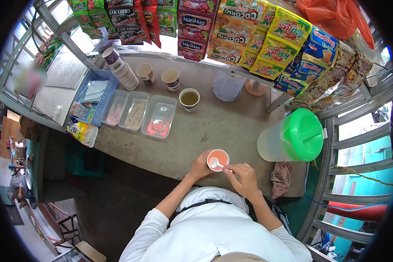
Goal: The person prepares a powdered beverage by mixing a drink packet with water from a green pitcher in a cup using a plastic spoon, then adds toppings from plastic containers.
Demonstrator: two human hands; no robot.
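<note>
Small upright paper cup (218, 160) of pink drink, white spoon (217, 164) inside, at counter's near edge.

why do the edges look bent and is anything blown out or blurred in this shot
Head view: fisheye lens, so the grey concrete counter and metal railings curve, with black corners; daylight blows out behind the hanging drink sachets; a patch at far left is blurred; the small orange cup between the left hand and right hand is sharp.

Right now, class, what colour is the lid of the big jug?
Bright green lid, clearest in the head view.
</note>
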